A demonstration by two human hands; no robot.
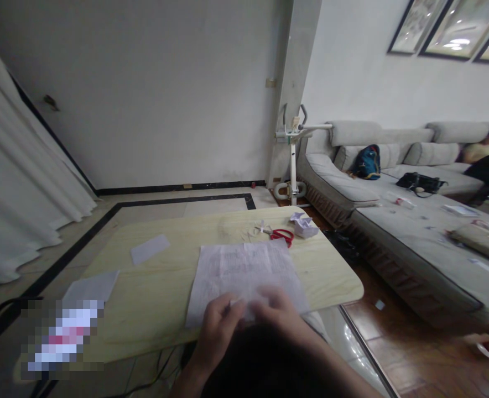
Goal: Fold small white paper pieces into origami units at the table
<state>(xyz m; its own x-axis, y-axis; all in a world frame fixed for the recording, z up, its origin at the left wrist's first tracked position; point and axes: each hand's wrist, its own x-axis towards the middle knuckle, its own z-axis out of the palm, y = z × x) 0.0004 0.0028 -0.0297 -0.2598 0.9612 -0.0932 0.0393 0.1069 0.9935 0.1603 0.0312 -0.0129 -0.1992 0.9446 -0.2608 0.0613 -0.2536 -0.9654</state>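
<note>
Plain matte wall (186,99) behind, tufted grey fabric sofa (419,232) right; we see a pale wood-grain bench (145,298) with rounded corners. Printed sheet (244,265), thin, creased, roughly rectangular, lies at the bench's near edge. Left hand (223,314) is over its near part, fingers curled, fingertips bunched; blur, so we can't tell what's gripped. Right hand (275,307) beside it, smeared; we can't tell open or closed. Toward the far right corner: red-handled scissors (281,232), angular crumpled paper (306,228). Flat smooth slip (150,249) sits nearer the left edge.
</note>
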